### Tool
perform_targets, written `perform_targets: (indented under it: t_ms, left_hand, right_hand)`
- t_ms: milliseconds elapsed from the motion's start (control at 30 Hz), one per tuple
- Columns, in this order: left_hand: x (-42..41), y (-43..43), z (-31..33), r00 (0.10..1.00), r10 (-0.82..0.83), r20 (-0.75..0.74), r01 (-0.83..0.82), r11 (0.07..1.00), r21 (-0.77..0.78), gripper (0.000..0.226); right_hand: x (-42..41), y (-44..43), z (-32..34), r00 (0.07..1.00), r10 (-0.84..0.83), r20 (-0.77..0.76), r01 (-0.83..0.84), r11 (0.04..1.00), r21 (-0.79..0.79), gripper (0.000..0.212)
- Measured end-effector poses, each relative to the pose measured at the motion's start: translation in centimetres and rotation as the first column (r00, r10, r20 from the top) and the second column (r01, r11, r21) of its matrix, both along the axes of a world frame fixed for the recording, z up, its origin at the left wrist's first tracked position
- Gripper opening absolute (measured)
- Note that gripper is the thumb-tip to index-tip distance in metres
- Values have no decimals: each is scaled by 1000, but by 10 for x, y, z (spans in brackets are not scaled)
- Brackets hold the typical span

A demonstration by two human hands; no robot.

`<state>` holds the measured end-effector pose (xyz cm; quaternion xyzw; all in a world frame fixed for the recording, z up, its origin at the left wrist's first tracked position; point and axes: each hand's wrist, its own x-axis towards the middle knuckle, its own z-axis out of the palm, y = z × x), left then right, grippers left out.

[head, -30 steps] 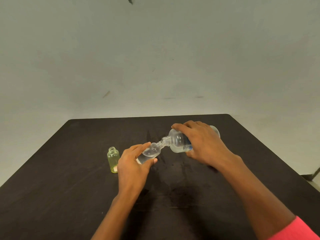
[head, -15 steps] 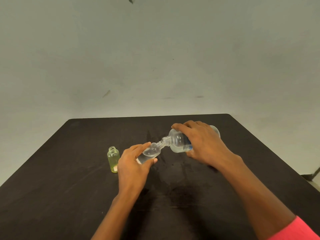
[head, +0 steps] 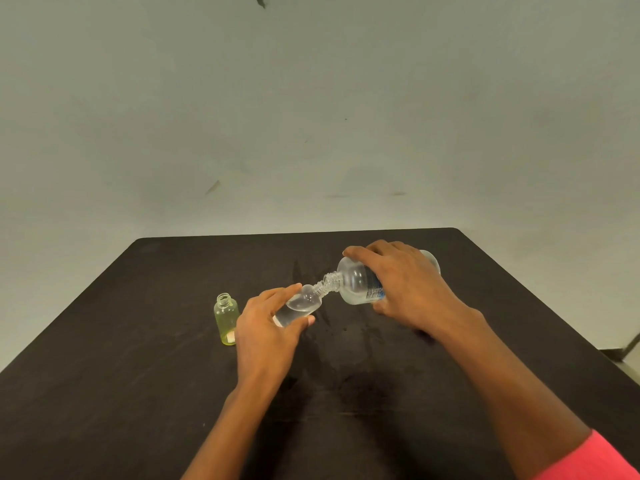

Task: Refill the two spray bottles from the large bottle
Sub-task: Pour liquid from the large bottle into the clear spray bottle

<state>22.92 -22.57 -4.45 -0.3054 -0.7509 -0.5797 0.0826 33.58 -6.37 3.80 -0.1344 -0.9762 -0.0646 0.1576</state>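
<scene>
Clear large bottle (head: 356, 284), clasped in the right hand (head: 405, 285), tips leftward, neck meeting the mouth of the small bottle (head: 299, 306) tilted in the left hand's (head: 266, 330) grasp.

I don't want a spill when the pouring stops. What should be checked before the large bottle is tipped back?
1. Large bottle gripped by right hand: ok.
2. Small clear bottle held by left hand: ok.
3. Necks meeting mouth to mouth: ok.
4. Fill level in the clear bottle: cannot tell.
5. Yellow bottle upright, uncapped, apart from the hands: ok.
6. Table dry under the pour: cannot tell.
</scene>
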Motion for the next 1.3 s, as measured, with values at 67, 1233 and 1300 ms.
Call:
perform_targets:
  t_ms: [67, 1233, 1300]
  left_hand:
    - [0, 0, 0, 1000, 0, 3, 0, 1000, -1, 47]
    - [1, 0, 0, 1000, 0, 12, 0, 1000, 1, 47]
    - [1, 0, 0, 1000, 4, 6, -4, 1000, -1, 47]
  right_hand:
    - [0, 0, 0, 1000, 0, 0, 0, 1000, -5, 75]
    - [-1, 2, -1, 1000, 8, -6, -8, 1000, 13, 73]
    - [-1, 2, -1, 1000, 8, -3, -8, 1000, 9, 73]
